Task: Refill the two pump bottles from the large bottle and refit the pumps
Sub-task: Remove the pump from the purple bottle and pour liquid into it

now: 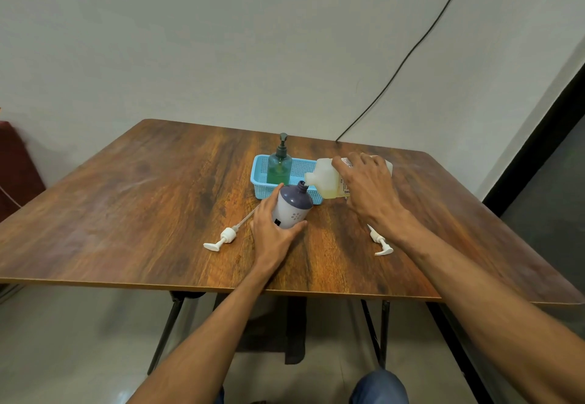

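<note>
My left hand (pixel 273 232) grips a white pump bottle with a purple shoulder (pixel 292 205), tilted to the right, its neck open. My right hand (pixel 368 186) holds the large translucent bottle (pixel 326 178) tipped on its side, its mouth just above the purple bottle's neck; yellowish liquid lies in its lower part. One white pump (pixel 225 237) with its long tube lies on the table left of my left hand. Another white pump (pixel 381 242) lies to the right, partly hidden by my right forearm. A green pump bottle (pixel 279 164) with a dark pump fitted stands in the blue basket (pixel 259 178).
The wooden table (pixel 142 207) has its near edge close to me and a wall behind it. A black cable (pixel 408 55) runs down the wall to the table's back edge. A dark red chair (pixel 15 166) stands at the far left.
</note>
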The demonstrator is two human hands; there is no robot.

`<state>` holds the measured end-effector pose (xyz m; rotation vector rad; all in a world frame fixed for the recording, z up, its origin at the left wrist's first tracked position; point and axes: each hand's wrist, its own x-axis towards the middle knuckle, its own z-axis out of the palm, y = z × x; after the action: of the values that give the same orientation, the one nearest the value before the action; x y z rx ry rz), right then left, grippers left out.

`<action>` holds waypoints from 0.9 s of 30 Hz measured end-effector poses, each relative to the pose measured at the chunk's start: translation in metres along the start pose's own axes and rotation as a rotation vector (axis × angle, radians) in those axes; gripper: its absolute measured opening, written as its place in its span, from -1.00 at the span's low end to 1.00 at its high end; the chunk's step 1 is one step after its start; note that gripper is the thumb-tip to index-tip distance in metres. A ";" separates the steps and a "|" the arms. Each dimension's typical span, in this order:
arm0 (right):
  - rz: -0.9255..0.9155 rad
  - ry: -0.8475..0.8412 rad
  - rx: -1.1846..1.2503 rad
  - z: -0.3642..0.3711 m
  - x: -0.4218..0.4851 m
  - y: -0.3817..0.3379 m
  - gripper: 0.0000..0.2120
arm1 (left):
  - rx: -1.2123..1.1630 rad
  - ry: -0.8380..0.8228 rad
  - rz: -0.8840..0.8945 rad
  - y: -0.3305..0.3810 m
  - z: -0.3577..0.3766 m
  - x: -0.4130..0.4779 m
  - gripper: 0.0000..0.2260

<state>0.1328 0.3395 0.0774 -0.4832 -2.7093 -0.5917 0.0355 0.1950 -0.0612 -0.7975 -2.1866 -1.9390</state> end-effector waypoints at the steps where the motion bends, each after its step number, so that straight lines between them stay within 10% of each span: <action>1: -0.001 0.001 -0.004 0.000 0.000 0.000 -0.29 | 0.000 0.001 0.000 0.000 0.000 0.000 -0.20; 27: 0.002 -0.001 -0.015 -0.001 0.001 -0.001 -0.29 | -0.012 -0.010 -0.018 0.007 -0.002 -0.002 -0.21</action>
<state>0.1318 0.3384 0.0777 -0.4906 -2.7067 -0.6117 0.0396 0.1924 -0.0558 -0.7943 -2.1972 -1.9629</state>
